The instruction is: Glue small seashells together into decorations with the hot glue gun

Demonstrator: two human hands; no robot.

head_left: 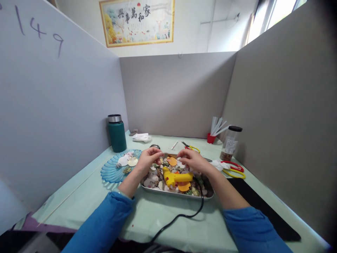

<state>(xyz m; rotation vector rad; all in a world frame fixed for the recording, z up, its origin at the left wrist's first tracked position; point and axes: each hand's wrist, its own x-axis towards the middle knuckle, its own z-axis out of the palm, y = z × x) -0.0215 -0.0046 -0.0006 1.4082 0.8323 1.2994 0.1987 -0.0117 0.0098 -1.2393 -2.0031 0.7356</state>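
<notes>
A metal tray (177,195) full of mixed seashells (155,179) lies before me. On the shells rests a yellow glue gun (179,177), touched by neither hand. My left hand (150,159) is over the tray's left back part, thumb and fingers pinched together; whatever they hold is too small to make out. Above the right back part is my right hand (194,160), fingers loosely bent and a little apart, with nothing visible in them. An orange scallop shell (172,161) lies between the hands. Left of the tray, a blue shell-shaped plate (110,172) carries several shells.
A green bottle (117,135) stands back left, near white tissue (142,137). Behind the tray lie yellow-handled scissors (194,149). Right are red-and-yellow-handled scissors (234,169), a black-lidded jar (231,144), a red cup (211,138) of glue sticks and a black mat (263,211). A black cord (181,215) crosses the front edge.
</notes>
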